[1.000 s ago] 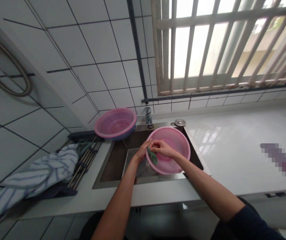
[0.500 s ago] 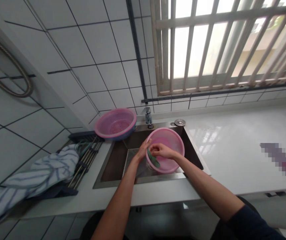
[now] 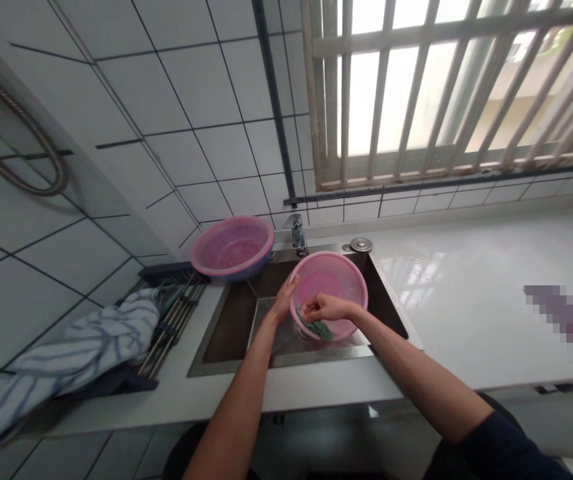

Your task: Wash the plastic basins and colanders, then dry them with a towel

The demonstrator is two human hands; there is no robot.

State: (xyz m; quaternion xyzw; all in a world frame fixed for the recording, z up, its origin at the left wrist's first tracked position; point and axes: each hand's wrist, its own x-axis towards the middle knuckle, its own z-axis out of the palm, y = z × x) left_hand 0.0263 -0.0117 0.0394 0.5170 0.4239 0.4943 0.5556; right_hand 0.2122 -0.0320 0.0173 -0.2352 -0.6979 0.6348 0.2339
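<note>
A pink plastic basin (image 3: 353, 277) is held over the steel sink (image 3: 223, 337), its mouth tilted up toward me. My left hand (image 3: 283, 301) is closed on its left rim, thumb showing along the edge. Inside the basin, my right hand (image 3: 325, 307) pinches a green cloth (image 3: 321, 330) against the lower left wall. One end of the cloth trails to the right beneath my fingers. The basin's underside is hidden, and part of the cloth lies behind my right fingers.
A larger pink and blue basin (image 3: 239, 252) rests on the sink's back left corner beside the faucet (image 3: 297, 235). A round metal strainer (image 3: 361, 245) lies at the back right. A striped towel (image 3: 111, 330) hangs over the rack (image 3: 179, 320). White counter (image 3: 466, 300) extends right.
The cloth has swung to the right along the basin's lower wall with my right hand's motion. The basin has shifted slightly up and left; my left hand stays on its rim.
</note>
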